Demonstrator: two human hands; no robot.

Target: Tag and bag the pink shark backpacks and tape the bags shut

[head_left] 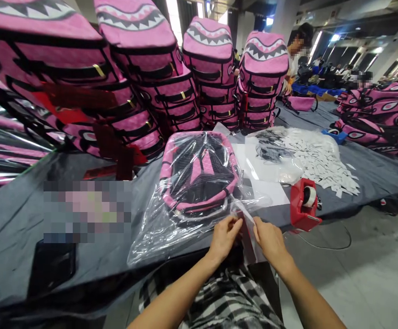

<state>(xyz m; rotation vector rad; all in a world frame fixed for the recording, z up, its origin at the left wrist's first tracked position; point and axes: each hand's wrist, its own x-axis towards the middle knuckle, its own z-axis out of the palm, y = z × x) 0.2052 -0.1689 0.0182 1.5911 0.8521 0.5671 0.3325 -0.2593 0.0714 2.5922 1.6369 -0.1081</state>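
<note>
A pink and black backpack (199, 167) lies flat inside a clear plastic bag (151, 237), its straps and back panel facing up. At the bag's near right corner, my right hand (271, 240) pinches a gathered, whitish fold of the plastic. My left hand (223, 235) is just left of it, fingers curled closed on the bag's edge; its fingertips are partly hidden. Below and between the hands hangs a dark reddish strip (248, 237) at the table edge. A red tape dispenser (303, 208) with a roll of tape stands to the right of my right hand.
Stacks of pink backpacks (216, 50) with toothed-mouth prints line the table's back. Many small white pieces (325, 160) are heaped at right, beside a clear bag (271, 155). A black phone-like object (53, 265) lies at left. A person (293, 59) stands beyond the stacks.
</note>
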